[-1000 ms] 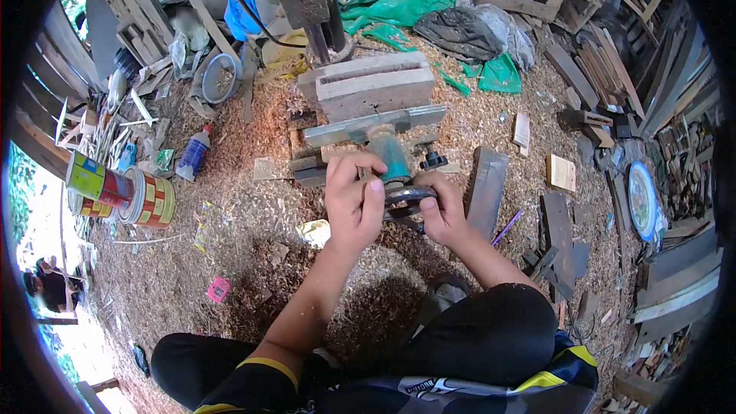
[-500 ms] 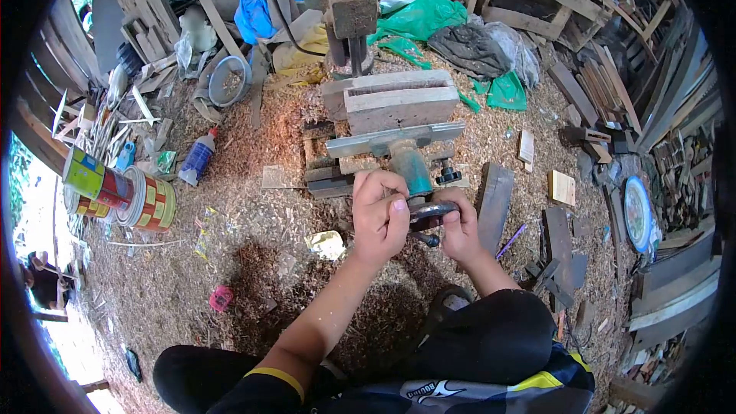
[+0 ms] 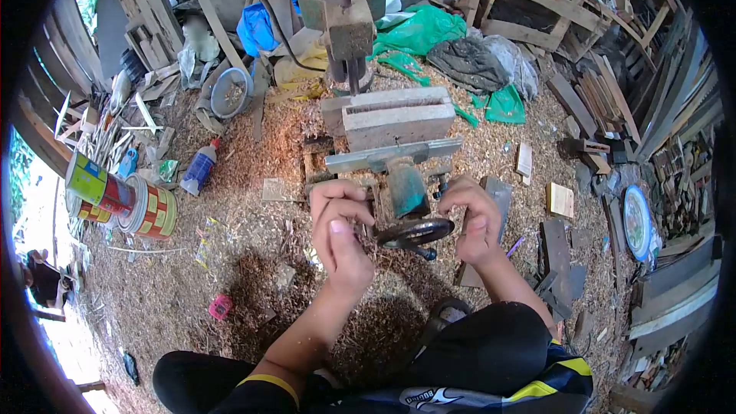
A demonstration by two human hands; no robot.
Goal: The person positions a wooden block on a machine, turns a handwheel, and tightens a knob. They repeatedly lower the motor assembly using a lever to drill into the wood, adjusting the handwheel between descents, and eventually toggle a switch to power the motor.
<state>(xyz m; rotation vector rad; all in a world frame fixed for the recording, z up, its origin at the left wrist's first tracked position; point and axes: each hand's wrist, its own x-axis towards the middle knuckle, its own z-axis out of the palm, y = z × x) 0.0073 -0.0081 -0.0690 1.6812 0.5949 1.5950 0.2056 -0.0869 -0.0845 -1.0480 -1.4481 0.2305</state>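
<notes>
A dark metal handwheel (image 3: 415, 234) with a small crank knob (image 3: 429, 254) sits at the front of a green machine vise (image 3: 408, 190). My left hand (image 3: 343, 231) is off the wheel's left side, fingers loosely curled and holding nothing. On the other side my right hand (image 3: 474, 222) is bent beside the wheel's right edge, with its fingertips close to a small black clamp knob (image 3: 442, 184) and nothing in its grasp. Behind the vise's metal jaw plate (image 3: 391, 155), a slotted wooden block (image 3: 399, 121) stands under the drilling machine's spindle head (image 3: 349, 34).
Wood shavings cover the floor (image 3: 253, 276). Paint cans (image 3: 149, 207) and a blue bottle (image 3: 199, 169) stand left; a pink tape measure (image 3: 220, 307) lies nearer. Wood offcuts (image 3: 556, 253) lie right, and a green plastic sheet (image 3: 422, 31) lies behind the machine.
Both hands have come off the handwheel and moved apart, left hand leftward and right hand slightly right and up. The wheel now shows fully, and its crank knob has shifted.
</notes>
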